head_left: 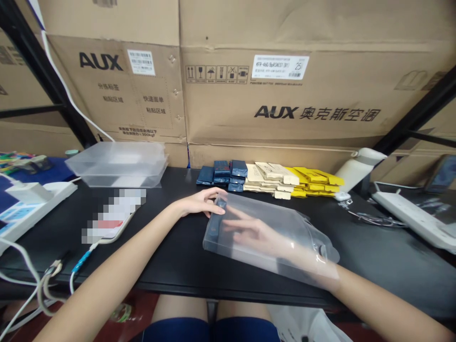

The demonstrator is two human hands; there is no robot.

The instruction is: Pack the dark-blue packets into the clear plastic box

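Observation:
A clear plastic box (263, 209) lies on its side on the black table, its open end toward the right. My left hand (203, 202) grips its closed far-left end, thumb on top and fingers behind the edge. Inside the box is my right hand (252, 235), seen through the plastic, fingers spread and pointing left. Dark blue packets (213, 223) stand in a row against the closed end, just left of my right fingertips. Behind the box lie stacks of blue packets (221, 172), cream packets (272, 175) and yellow packets (315, 178).
Stacked clear trays (119, 164) sit at the back left, with a phone (116, 218) on a cable in front. Power strips (32, 209) are at both sides. A white bottle (356, 171) leans at the back right near a thin cable. Cardboard boxes (228, 114) wall the back.

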